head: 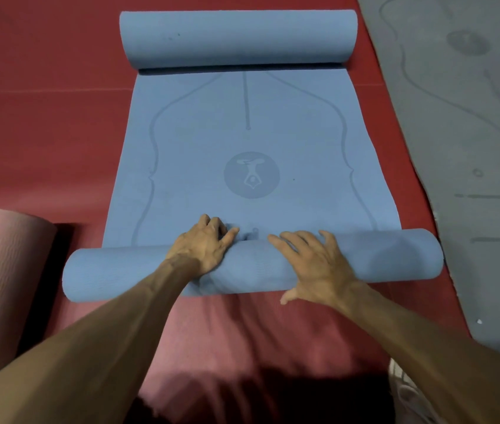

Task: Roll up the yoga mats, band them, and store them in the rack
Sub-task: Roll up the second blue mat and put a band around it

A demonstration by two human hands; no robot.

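A: Item one, the blue mat (251, 142). Where is it lying?

B: It is lying at the centre of the red floor (43, 123), running from 12 to 6 o'clock. Its near roll (389, 255) is sitting at 6 o'clock; its far end (239, 38) is curling into a second roll at 12 o'clock.

A: Hands?

B: The left hand (204, 246) is pressing down on the near roll, fingers bunching over its front edge. The right hand (313, 264) is resting on top, fingers spreading wide, thumb trailing behind. Neither is closing around anything.

A: Step in hand?

B: Rolling, I judge, and only partly through it: most of the sheet is lying flat. The next move is calling for an even forward push from both palms, so the ends are staying square. The far curl will likely need flattening.

A: Markings?

B: A round emblem (251, 175) is showing at centre, with alignment lines; no readable writing or brand.

A: Surrounding items?

B: A pink rolled mat (0, 276) is sitting at 8 o'clock, and a grey mat (469, 133) is lying flat at 3 o'clock. No band or rack is showing.
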